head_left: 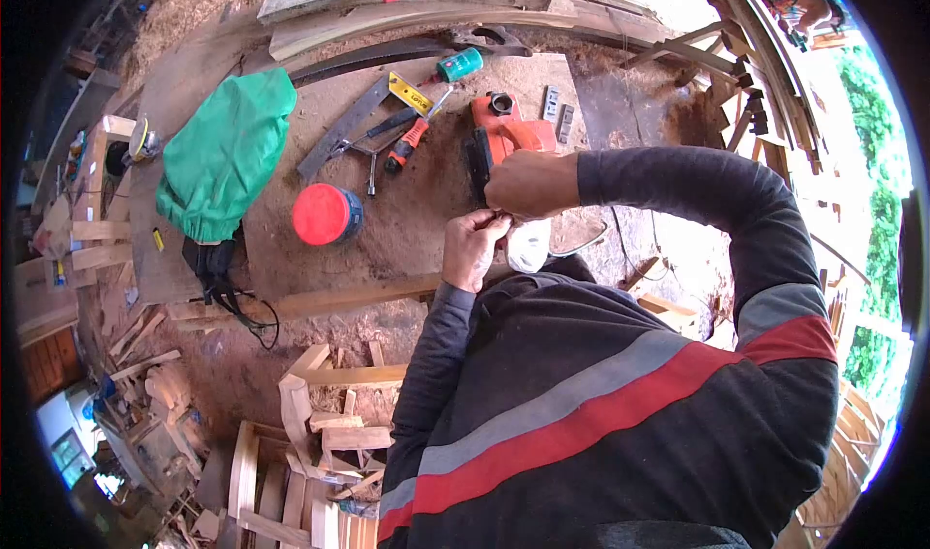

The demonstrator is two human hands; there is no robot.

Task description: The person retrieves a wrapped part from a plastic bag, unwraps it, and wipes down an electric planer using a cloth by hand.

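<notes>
An orange electric hand planer [509, 132] rests on the workbench, its dark side to the left. My right hand [533, 183] is closed in a fist at the planer's near end. Just below it, my left hand [472, 244] pinches with thumb and fingers, its fingertips meeting my right hand. What either hand grips is too small or hidden to tell. A white bag-like thing [528, 247] hangs beside the fingers at the bench edge. Two small grey metal pieces, one of them a slotted block [550, 103], lie right of the planer.
Left on the dusty workbench [387, 249] are a red-lidded jar [323, 214], an orange screwdriver [407, 145], a yellow-handled square [411, 94], a teal bottle [458, 64] and a green cloth bag [228, 156]. A handsaw [387, 57] lies behind. Wood offcuts [354, 438] pile below.
</notes>
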